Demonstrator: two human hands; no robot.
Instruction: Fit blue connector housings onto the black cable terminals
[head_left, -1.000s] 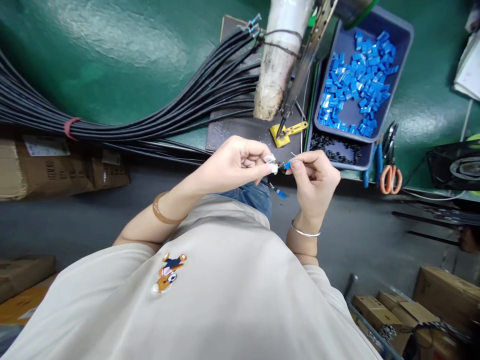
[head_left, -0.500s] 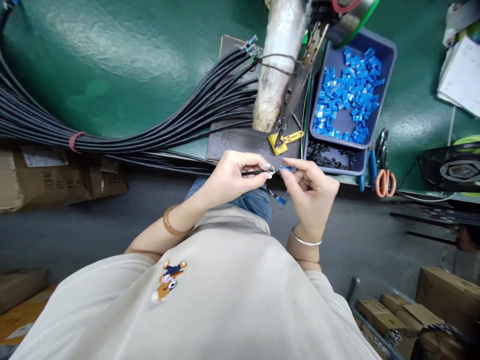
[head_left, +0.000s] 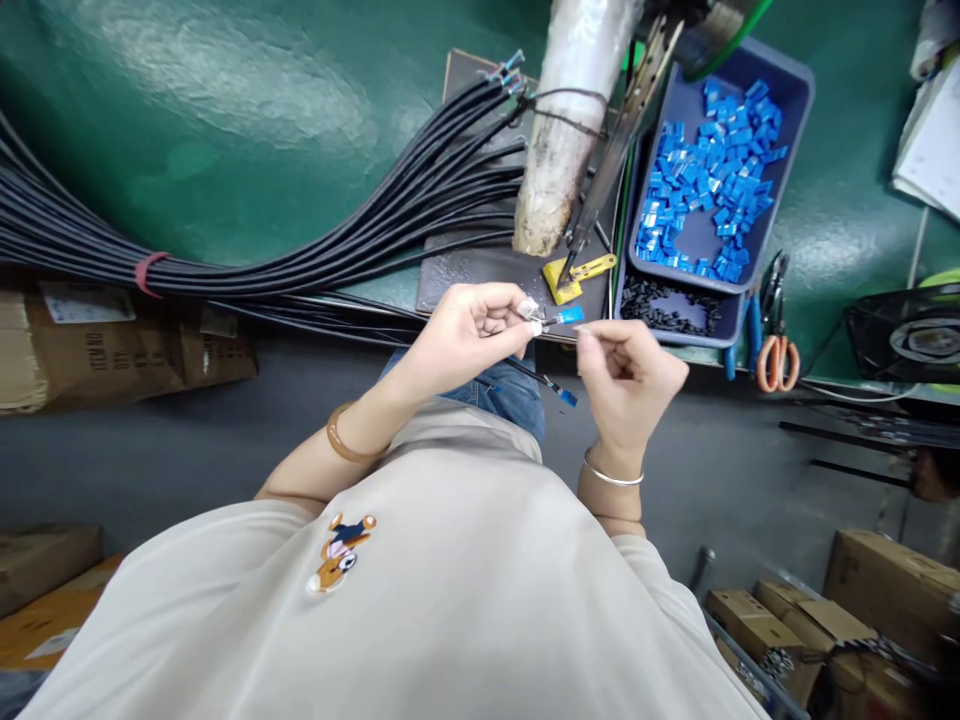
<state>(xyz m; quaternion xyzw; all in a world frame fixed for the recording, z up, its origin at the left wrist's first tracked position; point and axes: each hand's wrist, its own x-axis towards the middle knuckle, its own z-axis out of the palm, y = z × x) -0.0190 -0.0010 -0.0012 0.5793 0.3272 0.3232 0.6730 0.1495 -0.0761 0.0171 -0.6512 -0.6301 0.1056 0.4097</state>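
My left hand point(head_left: 487, 330) is closed in a pinch on a black cable, its thumb and fingertip wrapped in something white. The end of that cable carries a blue connector point(head_left: 570, 315), which sticks out to the right past the fingertips. My right hand point(head_left: 630, 375) is just right of and below the connector, apart from it, with thumb and index finger pressed together. Whether anything small is between them I cannot make out. Below the hands, another cable end with a blue connector point(head_left: 567, 397) hangs over my lap.
A soldering iron point(head_left: 600, 190) points down at a yellow piece point(head_left: 562, 282) on a dark board point(head_left: 450, 280). Bundled black cables point(head_left: 300, 275) run left. Bins of blue connectors point(head_left: 799, 110) and small black parts point(head_left: 667, 308) stand right, beside orange-handled scissors point(head_left: 778, 362) and cutters.
My right fingers have come off the blue connector and moved slightly right. The connector now shows fully, tilted upward in my left hand. The whole view has shifted a little.
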